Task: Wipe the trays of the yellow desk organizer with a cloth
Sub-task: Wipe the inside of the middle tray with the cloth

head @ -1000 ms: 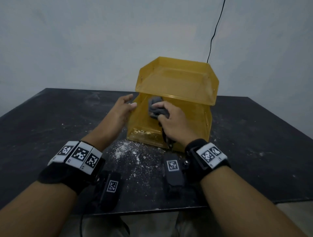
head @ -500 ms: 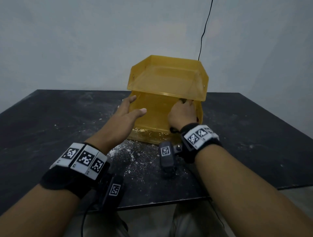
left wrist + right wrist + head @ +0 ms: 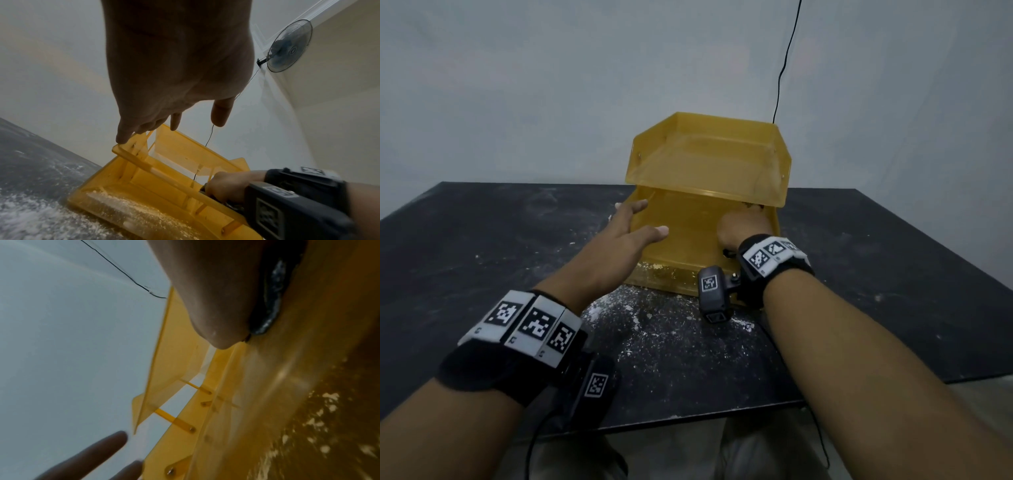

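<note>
A plain indoor room, perhaps a home: bare pale walls (image 3: 551,85), a wall-mounted fan (image 3: 287,47) at upper right, its cord (image 3: 787,58) hanging behind a dark, powder-dusted surface (image 3: 482,246)

A dark table (image 3: 482,246), dusted with white powder (image 3: 640,318), is set against a plain pale grey wall (image 3: 551,85). A thin black cord (image 3: 786,61) is seen hanging down that wall. In the left wrist view, a wall fan (image 3: 287,47) is mounted high near a corner, beside a cream-coloured wall (image 3: 333,68). The room is dimly and evenly lit.
</note>
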Tool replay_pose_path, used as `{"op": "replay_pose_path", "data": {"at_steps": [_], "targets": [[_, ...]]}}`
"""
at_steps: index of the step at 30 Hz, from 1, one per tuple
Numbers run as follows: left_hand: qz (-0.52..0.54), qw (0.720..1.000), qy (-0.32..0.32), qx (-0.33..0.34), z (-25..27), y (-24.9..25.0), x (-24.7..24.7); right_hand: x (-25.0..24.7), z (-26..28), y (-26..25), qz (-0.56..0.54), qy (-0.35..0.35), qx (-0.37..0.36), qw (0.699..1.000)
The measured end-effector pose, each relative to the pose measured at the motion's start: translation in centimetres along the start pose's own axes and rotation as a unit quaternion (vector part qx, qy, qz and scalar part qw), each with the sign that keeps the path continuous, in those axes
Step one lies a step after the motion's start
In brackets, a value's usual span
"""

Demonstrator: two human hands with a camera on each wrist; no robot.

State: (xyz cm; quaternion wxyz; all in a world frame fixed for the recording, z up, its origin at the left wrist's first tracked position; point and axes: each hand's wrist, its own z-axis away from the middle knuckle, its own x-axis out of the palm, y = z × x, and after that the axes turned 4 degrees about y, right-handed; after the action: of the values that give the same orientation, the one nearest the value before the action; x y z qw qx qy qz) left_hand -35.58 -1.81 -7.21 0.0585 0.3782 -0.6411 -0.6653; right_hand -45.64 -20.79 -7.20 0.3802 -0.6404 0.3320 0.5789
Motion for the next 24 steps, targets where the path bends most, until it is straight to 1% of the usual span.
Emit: {"op": "replay_pose_path", "data": {"at_steps": [2, 5, 7, 9, 12, 13, 14, 15, 16, 17, 18, 20, 21, 22, 24], "targets": [[-0.002, 1.0, 0.005, 0.003, -0.1, 0.1, 0.0, 0.4, 0.7, 0.1, -0.025, 0.014, 0.022, 0.999], [0.011, 1.0, 0.021, 0.006, 0.1, 0.3, 0.1, 0.7, 3.4, 0.3, -0.078, 0.03, 0.032, 0.996], [0.013, 0.999, 0.029, 0.006, 0.2, 0.3, 0.1, 0.8, 5.8, 0.0, -0.109, 0.021, 0.033, 0.993], [0.016, 0.999, 0.03, 0.004, 0.6, 0.3, 0.0, 0.9, 8.8, -0.3, -0.107, 0.022, 0.007, 0.994], [0.022, 0.999, 0.031, 0.001, 0.9, 0.2, -0.2, 0.1, 12.2, 0.2, -0.092, 0.019, -0.06, 0.994], [0.024, 0.999, 0.031, 0.002, 0.9, 0.3, -0.2, -0.5, 12.8, 0.6, -0.116, 0.02, -0.076, 0.99], [0.024, 0.999, 0.031, 0.003, 1.0, 0.3, -0.3, -1.1, 13.0, 1.0, -0.156, 0.023, -0.078, 0.984], [0.022, 0.999, 0.031, 0.005, 1.1, 0.3, -0.3, -1.6, 12.8, 1.4, -0.2, 0.041, -0.069, 0.977], [0.021, 0.999, 0.031, 0.007, 1.1, 0.3, -0.3, -1.7, 12.3, 1.8, -0.224, 0.077, -0.062, 0.97], [0.02, 0.999, 0.03, 0.007, 1.2, 0.2, -0.4, -1.7, 11.7, 1.9, -0.222, 0.113, -0.055, 0.967], [0.021, 0.999, 0.028, 0.008, 1.4, 0.2, -0.5, -1.4, 11.2, 1.8, -0.2, 0.129, -0.051, 0.97], [0.024, 0.999, 0.026, 0.008, 1.5, 0.0, -0.7, 0.0, 10.7, 1.1, -0.139, 0.103, -0.043, 0.984], [0.023, 0.999, 0.026, 0.009, 1.5, 0.0, -0.7, 0.8, 10.7, 0.7, -0.115, 0.09, -0.053, 0.988], [0.021, 0.999, 0.028, 0.013, 1.5, 0.0, -0.7, 1.3, 11.1, 0.3, -0.106, 0.086, -0.067, 0.988], [0.017, 0.998, 0.051, 0.032, 1.6, 0.1, -0.5, 1.3, 12.1, 0.0, -0.136, 0.089, -0.116, 0.98]]}}
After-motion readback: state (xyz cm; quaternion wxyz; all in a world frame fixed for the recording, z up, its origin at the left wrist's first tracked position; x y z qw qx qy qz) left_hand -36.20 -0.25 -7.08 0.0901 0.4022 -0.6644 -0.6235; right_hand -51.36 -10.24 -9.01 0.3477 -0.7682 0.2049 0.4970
